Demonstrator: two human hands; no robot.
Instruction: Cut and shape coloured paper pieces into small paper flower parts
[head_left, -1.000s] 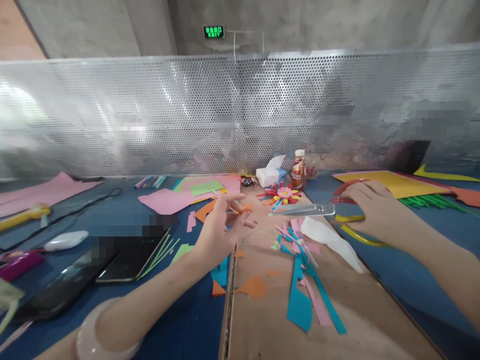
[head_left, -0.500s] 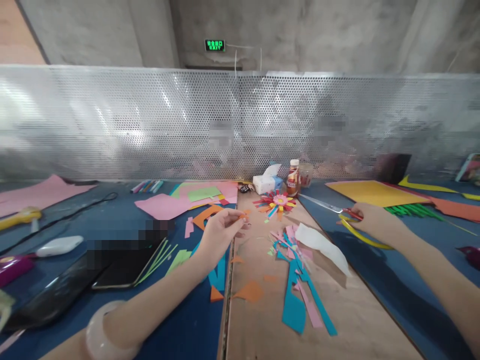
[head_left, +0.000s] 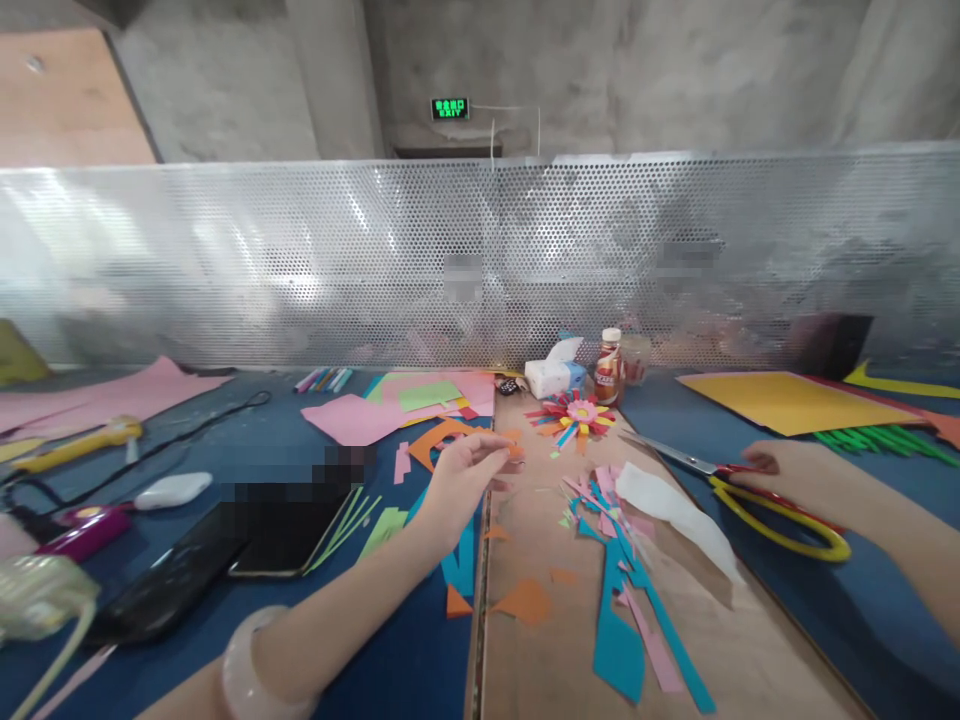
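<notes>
Between the thumb and fingers of my left hand [head_left: 465,490] is a small orange paper piece [head_left: 514,438], held above the seam between the blue mat and the wooden strip. My right hand [head_left: 795,482] grips a pair of scissors [head_left: 688,461] by the red and yellow handles, with the blades pointing left toward a multicoloured paper flower [head_left: 581,412]. Orange paper scraps [head_left: 525,601] lie below my left hand. Blue paper strips [head_left: 619,655], pink bits and a white tissue [head_left: 675,510] rest on the wood between my hands.
Two dark phones [head_left: 289,530], a yellow glue gun [head_left: 82,446] and pink paper [head_left: 349,414] lie on the left. At the back stand a tissue pack [head_left: 553,378] and a bottle [head_left: 609,370] before a perforated metal screen [head_left: 337,270]. Yellow sheets [head_left: 795,402] are at right.
The view has shifted, so everything sits further right and slightly lower. The scissors have turned in my right hand, and more of their yellow handle shows. My left hand keeps its pinch.
</notes>
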